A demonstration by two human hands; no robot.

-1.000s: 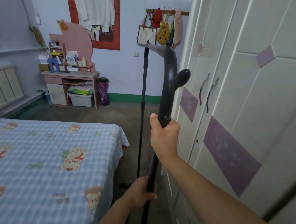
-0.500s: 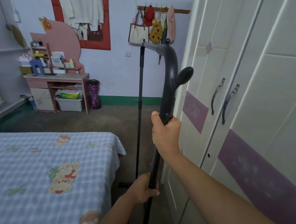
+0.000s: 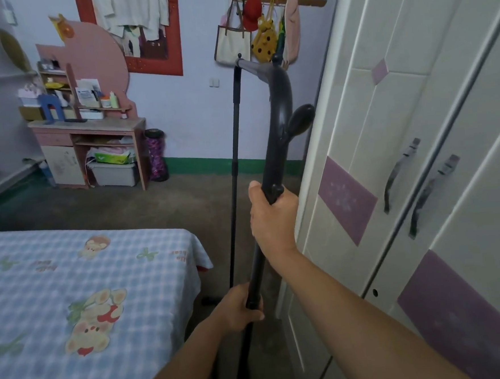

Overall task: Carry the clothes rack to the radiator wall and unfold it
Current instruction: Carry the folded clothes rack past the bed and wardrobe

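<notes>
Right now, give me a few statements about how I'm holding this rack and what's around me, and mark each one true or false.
1. Both hands hold the folded clothes rack. True: the right hand has its grip higher up, the left hand lower down.
2. The rack is fully unfolded. False: its poles stand close together, still folded.
3. The bed lies left of the rack. True.
4. The wardrobe doors stand open. False: they are shut.
5. The wall hooks are bare. False: bags and a red cap hang there.
</notes>
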